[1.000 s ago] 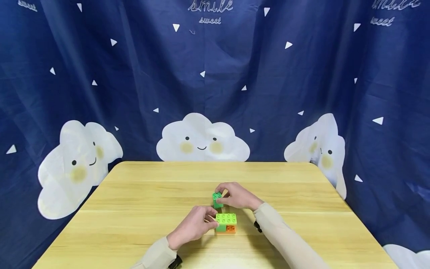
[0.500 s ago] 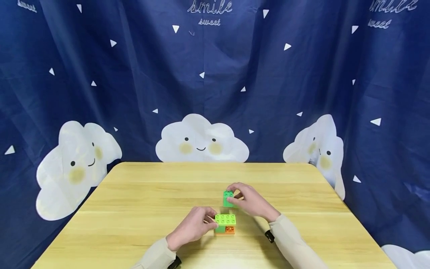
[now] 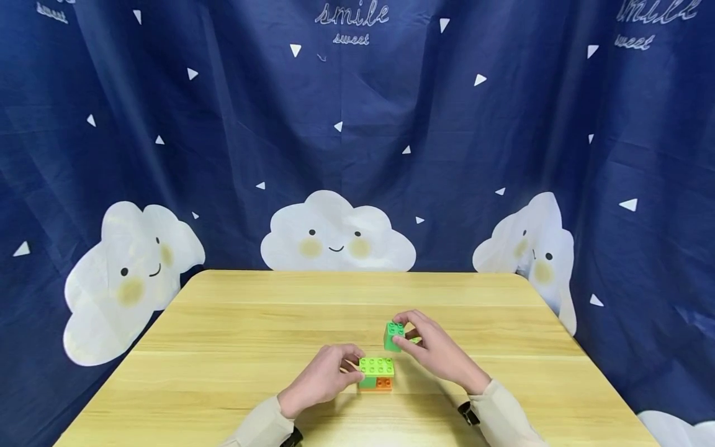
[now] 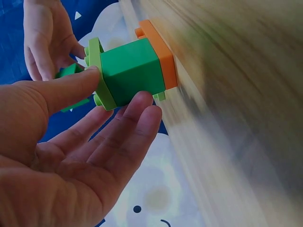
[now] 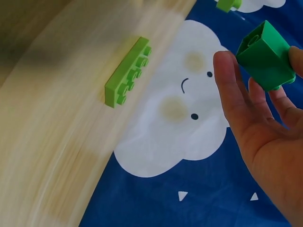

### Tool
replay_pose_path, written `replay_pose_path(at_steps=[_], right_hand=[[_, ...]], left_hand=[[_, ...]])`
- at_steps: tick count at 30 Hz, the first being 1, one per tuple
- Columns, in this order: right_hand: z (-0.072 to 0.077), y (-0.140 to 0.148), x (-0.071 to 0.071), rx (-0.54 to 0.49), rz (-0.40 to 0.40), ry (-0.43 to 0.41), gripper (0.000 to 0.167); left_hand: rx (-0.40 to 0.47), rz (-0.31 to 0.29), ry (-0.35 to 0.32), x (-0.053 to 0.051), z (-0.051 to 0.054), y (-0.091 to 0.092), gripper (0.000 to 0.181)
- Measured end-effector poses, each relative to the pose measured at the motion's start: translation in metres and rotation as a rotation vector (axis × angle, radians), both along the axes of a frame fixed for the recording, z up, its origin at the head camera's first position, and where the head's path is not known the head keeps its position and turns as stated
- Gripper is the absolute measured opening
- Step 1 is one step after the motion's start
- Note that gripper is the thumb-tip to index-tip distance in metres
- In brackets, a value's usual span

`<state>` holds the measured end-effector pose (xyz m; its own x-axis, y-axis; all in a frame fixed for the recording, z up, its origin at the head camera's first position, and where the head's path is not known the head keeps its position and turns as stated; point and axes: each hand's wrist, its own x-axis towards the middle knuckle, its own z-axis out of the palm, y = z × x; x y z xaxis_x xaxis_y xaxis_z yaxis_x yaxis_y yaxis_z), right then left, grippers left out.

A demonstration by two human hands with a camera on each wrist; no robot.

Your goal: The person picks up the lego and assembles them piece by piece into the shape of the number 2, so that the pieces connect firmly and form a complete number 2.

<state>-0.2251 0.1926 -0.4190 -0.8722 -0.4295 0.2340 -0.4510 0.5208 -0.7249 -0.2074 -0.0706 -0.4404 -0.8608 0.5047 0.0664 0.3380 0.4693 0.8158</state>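
Note:
Near the table's middle stands a stack of toy building bricks: a lime studded plate [image 3: 376, 367] on top, a green brick [image 4: 130, 68] under its left part, and an orange plate [image 4: 158, 54] at the bottom. My left hand [image 3: 321, 377] holds the stack at its left side, thumb at the lime plate and fingers by the green brick. Behind and to the right, my right hand [image 3: 441, 354] pinches a second green brick [image 5: 267, 56] between thumb and fingers. That brick is raised off the table, studs upward in the head view.
A lime brick [image 5: 128, 75] lies on the wooden table [image 3: 251, 323], mostly hidden behind my right hand in the head view. Beyond the table's far edge hangs a dark blue curtain [image 3: 234, 93] printed with clouds and triangles.
My right hand has moved rightward with the green brick, away from behind the stack, and a bit of the lime brick now shows behind it. The left hand and the stack stay in place.

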Motion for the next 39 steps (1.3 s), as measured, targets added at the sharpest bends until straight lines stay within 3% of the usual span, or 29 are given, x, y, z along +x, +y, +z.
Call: replay_pose_path(at_steps=[7, 17, 33, 39], right_hand=[[0.001, -0.003, 0.008, 0.001, 0.07, 0.018, 0.027], [-0.005, -0.007, 0.014, 0.011, 0.103, -0.043, 0.028], [-0.005, -0.01, 0.016, 0.005, 0.156, -0.097, 0.024], [-0.008, -0.009, 0.014, 0.005, 0.197, -0.158, 0.021]], left_hand=[[0.002, -0.004, 0.003, 0.001, 0.001, -0.001, 0.029], [0.011, -0.013, 0.009, -0.001, 0.0, -0.001, 0.026], [0.026, -0.021, 0.022, -0.001, 0.001, -0.001, 0.024], [0.036, -0.025, 0.01, -0.001, 0.0, -0.002, 0.023]])
